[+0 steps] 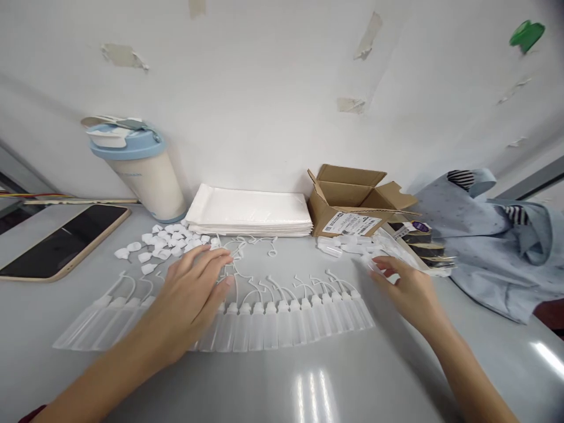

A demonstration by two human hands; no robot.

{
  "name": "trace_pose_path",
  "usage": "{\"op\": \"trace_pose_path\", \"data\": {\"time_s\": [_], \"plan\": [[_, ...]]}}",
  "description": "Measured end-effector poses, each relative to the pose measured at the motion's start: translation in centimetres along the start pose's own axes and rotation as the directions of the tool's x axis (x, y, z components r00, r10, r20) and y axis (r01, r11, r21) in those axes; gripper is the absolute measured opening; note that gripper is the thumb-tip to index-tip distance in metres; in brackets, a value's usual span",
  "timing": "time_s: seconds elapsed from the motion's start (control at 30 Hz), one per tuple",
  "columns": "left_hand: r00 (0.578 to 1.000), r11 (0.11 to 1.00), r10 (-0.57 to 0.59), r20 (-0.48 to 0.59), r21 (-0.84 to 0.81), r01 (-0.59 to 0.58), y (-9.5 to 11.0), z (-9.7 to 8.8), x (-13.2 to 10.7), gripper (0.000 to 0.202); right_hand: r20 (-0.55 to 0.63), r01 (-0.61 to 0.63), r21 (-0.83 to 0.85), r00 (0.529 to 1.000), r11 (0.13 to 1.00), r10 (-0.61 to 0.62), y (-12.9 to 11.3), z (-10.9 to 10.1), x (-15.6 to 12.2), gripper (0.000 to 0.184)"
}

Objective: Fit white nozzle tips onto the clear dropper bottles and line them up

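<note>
A long row of translucent plastic bottles [269, 329] lies side by side on the grey table, each with a white neck and a thin, curved strap at its top. My left hand [191, 299] is over the left part of the row, fingers stretched to the right and thumb apart, hiding some bottles. By its fingertips are loose white straps [238, 249] with small loops. Behind it lie scattered white caps [161, 241]. My right hand [408, 291] pinches a small clear plastic piece [369, 263] between thumb and fingers, beside several loose clear pieces [343, 244].
A stack of white padded envelopes [249, 211] and an open cardboard box [348, 205] stand against the wall. A tumbler [145, 170] and a phone [66, 238] are at left. At right are a tray with dark rolls [425, 247] and blue cloth [497, 247].
</note>
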State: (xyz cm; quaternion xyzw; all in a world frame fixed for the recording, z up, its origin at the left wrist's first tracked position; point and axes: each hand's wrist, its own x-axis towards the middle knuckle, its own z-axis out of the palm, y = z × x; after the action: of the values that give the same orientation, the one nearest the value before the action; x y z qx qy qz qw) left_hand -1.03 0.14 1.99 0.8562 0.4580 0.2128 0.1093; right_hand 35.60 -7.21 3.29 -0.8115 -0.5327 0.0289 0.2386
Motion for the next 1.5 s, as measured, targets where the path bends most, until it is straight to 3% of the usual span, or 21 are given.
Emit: {"op": "trace_pose_path", "data": {"time_s": [0.2,0.37,0.43,0.6,0.67,0.83,0.93,1.03,1.1,1.2,1.27,1.33,1.5], "plan": [[0.989,0.993,0.066,0.134,0.084,-0.077,-0.8,0.5,0.7,0.041,-0.005,-0.036,0.099,0.999,0.994,0.037,-1.7,-0.9,-1.0,0.046],[0.987,0.996,0.055,0.148,0.061,-0.065,-0.8,0.8,1.4,0.043,-0.028,-0.031,0.155,0.999,0.987,0.036,-2.1,-1.1,-1.5,0.046],[0.992,0.998,0.047,0.113,0.036,-0.052,-0.5,0.3,1.6,0.043,-0.046,-0.018,0.178,0.999,0.984,0.027,-2.0,-1.0,-1.6,0.044],[0.993,0.988,-0.057,-0.107,-0.146,0.042,0.8,-1.6,1.2,0.04,-0.085,0.056,0.225,0.996,0.973,-0.037,-2.9,-0.1,-2.5,0.038],[0.989,0.985,-0.08,-0.127,-0.163,0.058,1.2,-1.9,0.8,0.039,-0.08,0.118,0.235,0.992,0.965,-0.101,-3.7,0.4,-3.2,0.035],[0.996,0.993,0.071,-0.062,-0.09,-0.076,1.3,-1.0,0.0,0.04,-0.081,0.385,0.254,0.923,0.887,-0.377,-5.7,1.0,-5.0,0.021],[0.984,0.984,0.176,0.006,-0.017,-0.176,1.2,-0.4,0.0,0.042,-0.089,0.43,0.253,0.902,0.867,-0.422,-6.0,0.8,-5.2,0.018],[0.979,0.979,0.203,0.014,0.011,-0.203,1.4,-0.3,-0.1,0.042,-0.105,0.427,0.243,0.904,0.871,-0.414,-5.9,0.6,-5.1,0.017],[0.986,0.986,0.163,-0.024,-0.033,-0.164,1.7,-0.3,-0.2,0.04,-0.106,0.421,0.248,0.907,0.872,-0.407,-5.9,0.4,-5.0,0.017],[0.996,0.976,-0.01,-0.089,-0.217,-0.009,2.8,-0.5,-0.6,0.031,-0.092,0.437,0.289,0.898,0.852,-0.429,-6.3,0.3,-5.3,0.016],[0.989,0.92,-0.137,-0.051,-0.376,0.108,3.7,-0.6,-0.8,0.024,-0.083,0.465,0.34,0.88,0.817,-0.467,-6.8,0.3,-5.9,0.015],[0.973,0.821,-0.219,0.073,-0.525,0.225,4.7,-0.6,-1.1,0.02,-0.052,0.484,0.4,0.86,0.779,-0.507,-7.5,0.4,-6.7,0.016],[0.897,0.449,-0.21,0.389,-0.776,0.442,6.3,-0.3,-1.4,0.024,0.061,0.464,0.523,0.816,0.715,-0.574,-9.0,0.6,-8.8,0.024]]}}
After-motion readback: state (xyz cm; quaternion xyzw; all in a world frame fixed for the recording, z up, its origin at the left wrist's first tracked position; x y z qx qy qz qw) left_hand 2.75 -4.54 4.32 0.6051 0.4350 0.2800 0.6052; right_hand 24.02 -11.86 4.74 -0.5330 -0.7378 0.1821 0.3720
